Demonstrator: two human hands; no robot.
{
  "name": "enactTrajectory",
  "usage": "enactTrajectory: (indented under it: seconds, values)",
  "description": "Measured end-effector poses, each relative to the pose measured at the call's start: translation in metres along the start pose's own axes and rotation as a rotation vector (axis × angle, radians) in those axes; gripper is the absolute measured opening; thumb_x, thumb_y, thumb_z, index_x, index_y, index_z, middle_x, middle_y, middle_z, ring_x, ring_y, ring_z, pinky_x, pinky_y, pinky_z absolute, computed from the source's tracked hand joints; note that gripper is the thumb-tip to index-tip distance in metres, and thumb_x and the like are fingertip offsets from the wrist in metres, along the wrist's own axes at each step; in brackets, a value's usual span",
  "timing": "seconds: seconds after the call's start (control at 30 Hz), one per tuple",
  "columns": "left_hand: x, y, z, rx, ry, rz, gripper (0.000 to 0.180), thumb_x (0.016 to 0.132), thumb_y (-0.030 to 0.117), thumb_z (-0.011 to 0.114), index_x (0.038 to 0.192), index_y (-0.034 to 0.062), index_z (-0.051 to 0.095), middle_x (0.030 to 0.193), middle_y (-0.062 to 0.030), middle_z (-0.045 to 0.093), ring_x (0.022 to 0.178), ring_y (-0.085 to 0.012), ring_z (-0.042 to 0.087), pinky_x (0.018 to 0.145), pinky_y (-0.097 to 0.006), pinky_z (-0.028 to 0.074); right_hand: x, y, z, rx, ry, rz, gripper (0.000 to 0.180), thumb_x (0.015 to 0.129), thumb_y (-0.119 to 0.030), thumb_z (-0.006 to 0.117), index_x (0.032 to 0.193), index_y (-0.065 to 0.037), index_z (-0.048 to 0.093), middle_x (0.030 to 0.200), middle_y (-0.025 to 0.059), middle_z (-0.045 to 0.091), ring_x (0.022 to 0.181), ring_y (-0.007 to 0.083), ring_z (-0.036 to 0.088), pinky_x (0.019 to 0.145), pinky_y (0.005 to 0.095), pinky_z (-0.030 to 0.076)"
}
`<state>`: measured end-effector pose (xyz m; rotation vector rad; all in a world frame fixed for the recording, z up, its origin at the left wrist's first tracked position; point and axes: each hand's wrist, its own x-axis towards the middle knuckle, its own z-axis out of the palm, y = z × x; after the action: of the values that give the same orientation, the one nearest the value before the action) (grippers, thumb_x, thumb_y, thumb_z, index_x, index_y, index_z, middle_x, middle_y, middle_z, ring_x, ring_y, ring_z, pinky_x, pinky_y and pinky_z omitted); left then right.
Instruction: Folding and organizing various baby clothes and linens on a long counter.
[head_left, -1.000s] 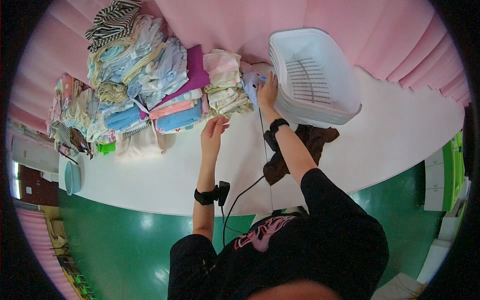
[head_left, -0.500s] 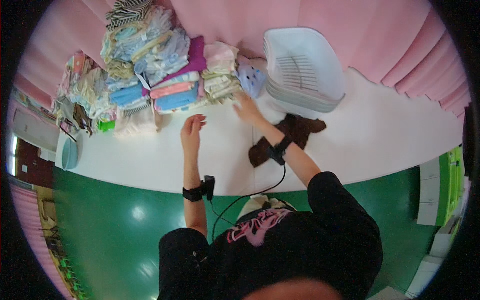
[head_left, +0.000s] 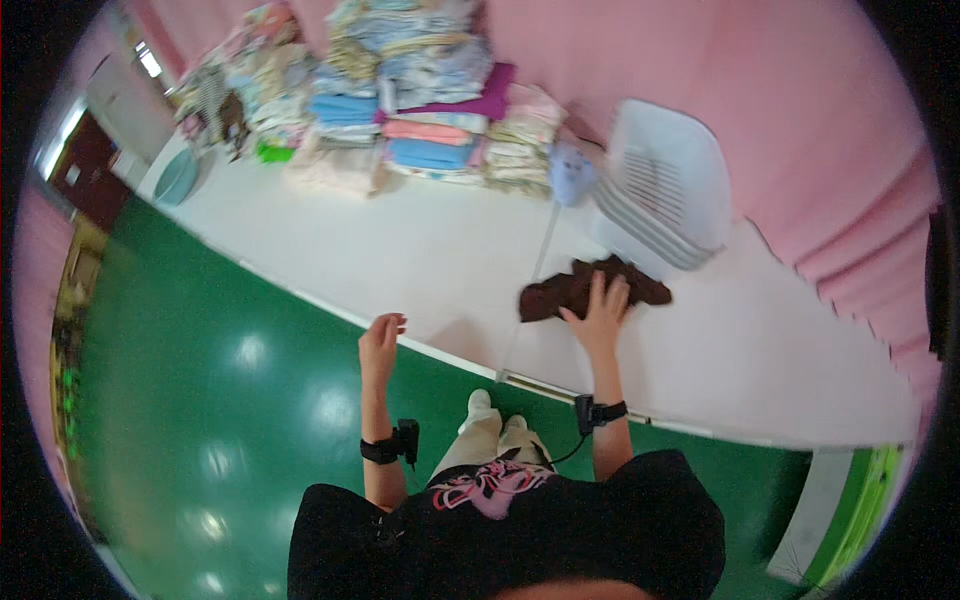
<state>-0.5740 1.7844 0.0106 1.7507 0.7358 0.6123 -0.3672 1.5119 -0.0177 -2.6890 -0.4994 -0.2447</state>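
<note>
A dark brown piece of cloth [head_left: 550, 298] lies bunched on the white table, its garment kind not plain to me. My right hand [head_left: 603, 312] rests on top of it, fingers spread. Over the table's front edge hovers my left hand [head_left: 378, 345], loosely bent and holding nothing I can see; it is slightly blurred. Each wrist wears a black strap with a small box.
Folded clothes and cloths [head_left: 430, 130] stand in tall stacks along the pink curtain [head_left: 800, 130]. Nested white baskets [head_left: 665, 185] sit at the back right, beside a lavender bundle [head_left: 572, 175]. A teal basin [head_left: 176, 178] is at the far left; green floor [head_left: 250, 350] lies below.
My right hand has drawn back from near the stacks onto the brown cloth, which now looks more bunched. My left hand is now nearer the table's front edge. The view has shifted and turned.
</note>
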Motion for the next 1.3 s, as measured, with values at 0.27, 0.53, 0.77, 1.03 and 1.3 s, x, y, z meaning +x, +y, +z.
enactTrajectory:
  seconds: [0.27, 0.53, 0.77, 1.03, 1.3]
  values:
    - [-0.028, -0.022, -0.081, -0.174, 0.144, -0.054, 0.021, 0.083, 0.012, 0.042, 0.087, -0.0054, 0.054, 0.081, -0.0107, 0.059, 0.072, -0.0144, 0.057, 0.066, -0.025, 0.045, 0.013, -0.059, 0.032, -0.19, -0.174, 0.197, 0.057, 0.066, -0.021, 0.059, 0.112, -0.002, 0.034, 0.106, 0.0166, 0.041, 0.102, 0.0331, 0.036, 0.074, 0.0478, 0.039]
    - [0.024, -0.046, -0.175, -0.303, 0.062, -0.004, 0.022, 0.084, 0.012, 0.04, 0.089, -0.0049, 0.053, 0.083, -0.0106, 0.058, 0.073, -0.0154, 0.056, 0.066, -0.025, 0.045, 0.009, -0.112, 0.08, 0.111, 0.074, 0.109, 0.048, 0.067, -0.013, 0.05, 0.11, 0.004, 0.036, 0.101, 0.0229, 0.044, 0.096, 0.0342, 0.042, 0.088, 0.0425, 0.028]
    - [0.06, -0.069, -0.265, -0.342, 0.16, -0.023, 0.023, 0.084, 0.018, 0.041, 0.088, -0.0019, 0.053, 0.084, -0.0091, 0.059, 0.073, -0.0126, 0.054, 0.064, -0.023, 0.042, -0.013, -0.158, 0.077, 0.068, 0.201, 0.434, 0.061, 0.075, -0.025, 0.05, 0.126, -0.008, 0.021, 0.121, 0.0252, 0.028, 0.11, 0.0391, 0.029, 0.091, 0.0436, 0.026]
    - [0.07, -0.104, -0.324, -0.397, 0.165, -0.077, 0.021, 0.083, 0.015, 0.041, 0.088, -0.0023, 0.053, 0.083, -0.0089, 0.059, 0.069, -0.0124, 0.055, 0.061, -0.021, 0.041, -0.046, -0.187, 0.096, -0.072, -0.003, 0.479, 0.069, 0.074, -0.032, 0.051, 0.129, -0.017, 0.011, 0.128, 0.0223, 0.019, 0.119, 0.0369, 0.017, 0.092, 0.0541, 0.016]
    - [0.079, -0.104, -0.331, -0.436, 0.206, -0.093, 0.021, 0.083, 0.014, 0.041, 0.089, -0.0021, 0.053, 0.082, -0.0091, 0.059, 0.069, -0.013, 0.055, 0.061, -0.022, 0.041, -0.032, -0.202, 0.101, -0.169, 0.0, 0.52, 0.069, 0.074, -0.03, 0.05, 0.129, -0.014, 0.011, 0.129, 0.0213, 0.018, 0.119, 0.0357, 0.016, 0.093, 0.0535, 0.013]
